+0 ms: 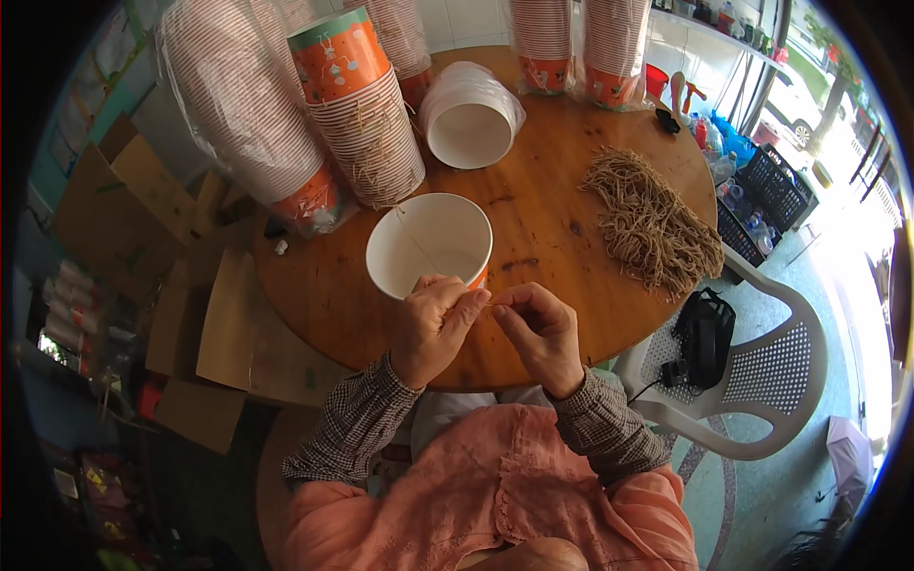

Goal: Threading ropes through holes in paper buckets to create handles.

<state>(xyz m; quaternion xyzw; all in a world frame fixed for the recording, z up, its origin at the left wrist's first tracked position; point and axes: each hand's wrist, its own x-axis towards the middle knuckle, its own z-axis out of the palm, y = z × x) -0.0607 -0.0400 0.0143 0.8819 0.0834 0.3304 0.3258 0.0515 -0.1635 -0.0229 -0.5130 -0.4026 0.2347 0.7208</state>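
Observation:
Over the near part of the round wooden table (pixel 552 238), my left hand (pixel 428 328) is closed with its thumb pressed on the fingers, gripping a thin tan strand (pixel 411 228). One length of it trails from this hand across the mouth of a large white-lined paper tub (pixel 383 252), orange outside, standing just beyond. Close beside, my right hand (pixel 541 333) pinches the same strand between thumb and fingertips, with a short stretch showing between the hands. To the right, a tangled heap of similar tan strands (pixel 652 224) lies on the tabletop.
Beyond the tub rises a tilted stack of orange paper tubs (pixel 367 133) with loose strands on it. Bagged tub stacks (pixel 238 105) and a wrapped white tub (pixel 468 133) stand around it. Open cardboard boxes (pixel 224 328) are at left; a plastic chair (pixel 781 352) holds a black bag (pixel 706 333).

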